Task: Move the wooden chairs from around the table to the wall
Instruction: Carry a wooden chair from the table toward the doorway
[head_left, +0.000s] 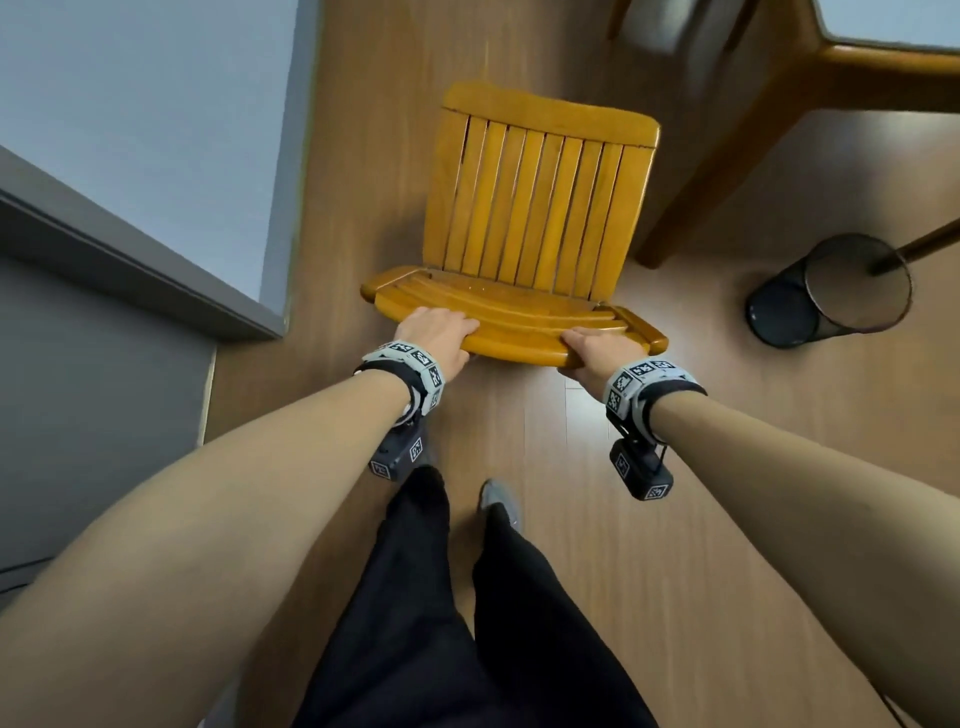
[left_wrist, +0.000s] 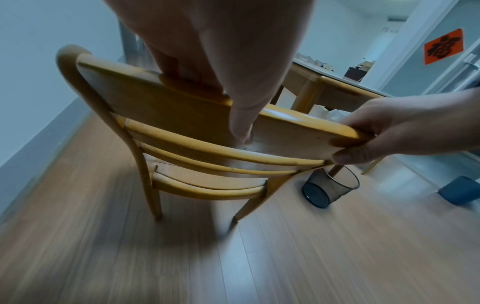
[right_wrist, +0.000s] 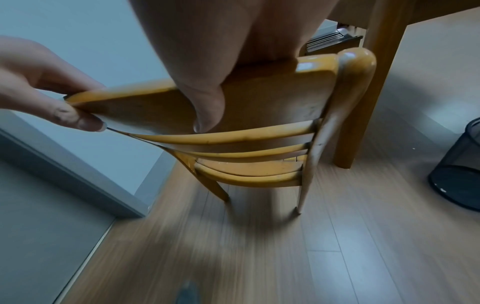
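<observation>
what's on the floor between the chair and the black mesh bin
The table leg stands there, seen in the head view between the wooden chair and the mesh bin; otherwise bare wood floor.

The wooden chair (head_left: 535, 208) stands on the floor (head_left: 675, 545) at twelve o'clock from the person, its back nearest them, with the wall (head_left: 130, 130) at nine o'clock of it. The counter (head_left: 857, 78) lies at two o'clock of the chair. A mesh wastebasket (head_left: 831, 291) lies tipped on the floor at three o'clock, beside a counter leg (head_left: 727, 156).
</observation>
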